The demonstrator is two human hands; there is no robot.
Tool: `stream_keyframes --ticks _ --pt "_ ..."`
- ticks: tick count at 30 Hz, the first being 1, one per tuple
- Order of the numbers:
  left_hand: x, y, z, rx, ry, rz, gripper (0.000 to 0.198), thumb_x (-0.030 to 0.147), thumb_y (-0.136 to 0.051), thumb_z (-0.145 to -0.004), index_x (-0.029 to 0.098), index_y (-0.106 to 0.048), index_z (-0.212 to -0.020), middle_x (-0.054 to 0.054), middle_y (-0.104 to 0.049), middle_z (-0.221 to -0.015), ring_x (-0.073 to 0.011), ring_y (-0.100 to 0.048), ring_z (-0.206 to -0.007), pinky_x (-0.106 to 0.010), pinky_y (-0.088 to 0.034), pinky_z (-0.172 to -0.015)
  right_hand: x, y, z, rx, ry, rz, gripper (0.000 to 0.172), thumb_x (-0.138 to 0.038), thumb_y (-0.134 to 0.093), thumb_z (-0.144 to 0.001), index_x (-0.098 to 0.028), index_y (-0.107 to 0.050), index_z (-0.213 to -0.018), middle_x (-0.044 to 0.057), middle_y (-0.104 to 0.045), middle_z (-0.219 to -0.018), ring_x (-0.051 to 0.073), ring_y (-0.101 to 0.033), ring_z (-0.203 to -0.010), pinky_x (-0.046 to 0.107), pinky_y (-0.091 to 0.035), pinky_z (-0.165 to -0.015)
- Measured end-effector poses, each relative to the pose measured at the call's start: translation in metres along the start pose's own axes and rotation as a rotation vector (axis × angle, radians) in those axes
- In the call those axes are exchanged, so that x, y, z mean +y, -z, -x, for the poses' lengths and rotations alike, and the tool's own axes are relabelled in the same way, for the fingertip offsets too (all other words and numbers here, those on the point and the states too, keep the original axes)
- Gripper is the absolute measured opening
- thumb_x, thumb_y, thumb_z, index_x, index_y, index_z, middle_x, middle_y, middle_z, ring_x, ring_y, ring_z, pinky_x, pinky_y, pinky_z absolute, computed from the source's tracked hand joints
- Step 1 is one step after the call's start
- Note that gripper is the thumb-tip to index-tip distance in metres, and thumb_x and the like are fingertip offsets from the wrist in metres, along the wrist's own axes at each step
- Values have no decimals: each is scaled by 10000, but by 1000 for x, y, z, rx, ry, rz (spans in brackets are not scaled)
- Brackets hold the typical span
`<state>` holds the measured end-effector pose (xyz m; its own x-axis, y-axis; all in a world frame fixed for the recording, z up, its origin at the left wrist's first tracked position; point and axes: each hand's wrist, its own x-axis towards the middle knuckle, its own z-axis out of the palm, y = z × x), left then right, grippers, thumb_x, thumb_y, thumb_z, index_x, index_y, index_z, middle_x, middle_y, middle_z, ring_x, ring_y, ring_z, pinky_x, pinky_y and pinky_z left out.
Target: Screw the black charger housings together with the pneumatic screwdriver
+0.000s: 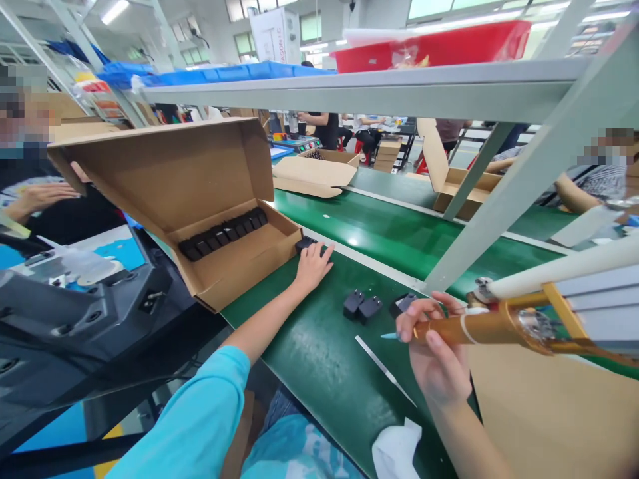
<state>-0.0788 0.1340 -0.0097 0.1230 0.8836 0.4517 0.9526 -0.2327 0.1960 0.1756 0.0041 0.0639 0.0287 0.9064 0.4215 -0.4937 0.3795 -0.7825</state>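
My left hand (313,267) reaches out palm down with its fingers apart, the fingertips at a black plug adapter (304,243) by the near right corner of an open cardboard box (249,263). Whether the fingertips press on that adapter I cannot tell. Inside the box stands a row of black adapters (224,234). My right hand (439,352) is wrapped round an amber glue syringe (464,329) whose blue tip (389,336) points left. Two black plug adapters (362,306) lie on the green bench between my hands. Another adapter (403,303) sits just behind my right fingers.
A thin white strip (384,369) and a crumpled white tissue (398,449) lie near me. A green conveyor belt (379,223) runs behind, under a shelf (349,96) with a slanting post (504,173). Grey machinery (84,326) stands left. Other people sit on both sides.
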Motion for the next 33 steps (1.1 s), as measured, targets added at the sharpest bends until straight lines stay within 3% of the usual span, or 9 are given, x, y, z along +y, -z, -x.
stream_keyframes --ticks 3,7,10,14,19,22,26,33 --pt "13 10 9 -20 -78 236 545 326 -597 -903 221 -470 -1422 -181 -456 -1435 -366 -389 -1325 -540 -308 -1071 1 -1 -1 0 9 8 364 -325 -620 -821 -295 -536 -1173 12 -592 -873 134 -552 -567 348 -464 -594" --pt "29 19 28 -379 -325 703 931 456 -769 -750 280 -284 -1525 -143 -431 -1493 -321 -455 -1328 -474 -392 -1075 1 -2 -1 -8 18 3 363 -327 -617 -825 -293 -529 -1175 8 -595 -872 128 -549 -561 345 -462 -595" --pt "35 19 37 -528 -282 741 954 458 -803 -705 296 -319 -1510 -121 -577 -1362 -306 -564 -1230 -460 -452 -1018 1 -2 -1 -18 19 -12 363 -313 -616 -830 -294 -523 -1181 6 -596 -882 127 -557 -575 341 -462 -605" --pt "37 37 48 -485 -228 682 791 446 -802 -710 290 -481 -1415 -100 -653 -1259 -299 -629 -1137 -428 -495 -957 1 -1 0 -28 12 -37 373 -297 -616 -830 -291 -520 -1190 9 -600 -900 126 -560 -584 331 -451 -597" --pt "45 65 83 -592 -276 691 610 311 -729 -781 280 -548 -1363 -100 -616 -1320 -296 -598 -1180 -434 -464 -1019 1 -2 0 -38 10 -48 380 -305 -629 -825 -297 -520 -1189 3 -607 -901 120 -557 -588 328 -455 -608" --pt "57 59 106 -496 -143 705 576 290 -651 -850 270 -500 -1405 -104 -558 -1391 -282 -559 -1240 -427 -444 -1055 1 -3 -1 -62 8 -75 372 -284 -626 -833 -295 -526 -1191 0 -611 -915 113 -570 -597 320 -457 -616" --pt "72 41 119 -316 -21 653 349 351 -495 -970 236 -597 -1283 -82 -657 -1254 -237 -621 -1151 -389 -480 -1012 1 -4 -1 -74 7 -76 375 -283 -636 -833 -294 -525 -1191 -2 -613 -917 112 -572 -594 316 -462 -614" --pt "76 51 112 -401 -58 525 325 397 -422 -1006 263 -645 -1200 -5 -702 -1219 -198 -659 -1115 -329 -499 -984 1 -5 0 -77 23 -54 373 -291 -635 -834 -298 -521 -1189 -4 -606 -908 117 -570 -593 323 -473 -614"
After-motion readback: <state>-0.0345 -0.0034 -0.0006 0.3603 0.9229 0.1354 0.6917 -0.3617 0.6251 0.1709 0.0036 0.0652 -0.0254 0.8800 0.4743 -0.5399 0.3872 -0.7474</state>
